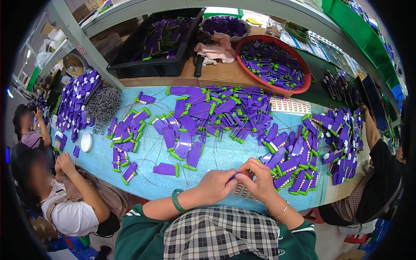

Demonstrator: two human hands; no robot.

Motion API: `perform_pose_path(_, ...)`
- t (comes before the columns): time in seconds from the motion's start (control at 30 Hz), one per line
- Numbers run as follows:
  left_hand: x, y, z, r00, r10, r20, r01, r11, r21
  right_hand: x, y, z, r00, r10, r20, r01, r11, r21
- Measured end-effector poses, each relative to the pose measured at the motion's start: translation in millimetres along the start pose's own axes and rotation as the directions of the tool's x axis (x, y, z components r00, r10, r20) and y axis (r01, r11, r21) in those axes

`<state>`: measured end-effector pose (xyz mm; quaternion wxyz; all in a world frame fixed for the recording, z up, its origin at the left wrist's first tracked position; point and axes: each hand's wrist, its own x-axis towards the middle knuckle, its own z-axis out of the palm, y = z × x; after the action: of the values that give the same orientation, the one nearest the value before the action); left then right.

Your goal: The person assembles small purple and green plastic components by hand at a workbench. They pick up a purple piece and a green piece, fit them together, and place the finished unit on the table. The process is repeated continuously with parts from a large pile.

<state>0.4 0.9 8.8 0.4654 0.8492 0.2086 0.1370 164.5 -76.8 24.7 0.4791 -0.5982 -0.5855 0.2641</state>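
My left hand [220, 185] and my right hand [259, 181] meet at the near edge of the blue tabletop. Pinched between both sets of fingertips is a small purple plastic piece [234, 176], mostly hidden by the fingers. Beneath the hands shows part of a sheet of red-and-white striped stickers [239, 189]. Ahead of my left hand lie purple plastic parts with green ends [183, 144], some trailing thin wires. Close to my right hand is a heap of similar purple parts bearing striped stickers [294, 162].
A red basin [308, 80] and a black tray [143, 68] of purple parts stand at the back. Another sticker sheet [290, 105] lies beyond the right heap. Co-workers sit at left [71, 212] and right [368, 173]. A white lid [86, 142] rests near tangled metal pieces [104, 104].
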Motion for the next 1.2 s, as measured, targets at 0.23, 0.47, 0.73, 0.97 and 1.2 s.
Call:
perform_pose_path(0.23, -1, 4, 9, 0.991, -0.118, 0.059, 0.131, 0.94, -0.314, -6, -4, 0, 0.997, 0.07, 0.037, -0.07, 0.998, -0.005)
perform_pose_path(0.47, -1, -3, -41, 0.956, -0.077, -0.285, 0.25, 0.723, 0.644, 23, 1, -106, 0.996, 0.08, 0.028, -0.056, 0.872, -0.487)
perform_pose_path(0.73, -15, -41, -41, 0.928, -0.027, -0.373, 0.346, 0.439, 0.829, -16, -2, -50, 0.975, -0.018, 0.223, 0.178, 0.667, -0.724)
perform_pose_path(0.97, -19, 0, -64, 0.82, 0.358, -0.447, -0.148, 0.886, 0.439, -38, 18, 1, 0.974, -0.022, 0.226, 0.165, 0.753, -0.637)
perform_pose_path(1.2, -10, -2, -8, 0.958, -0.285, -0.014, 0.175, 0.624, -0.762, -28, 26, 12, 0.971, -0.133, 0.198, 0.225, 0.782, -0.581)
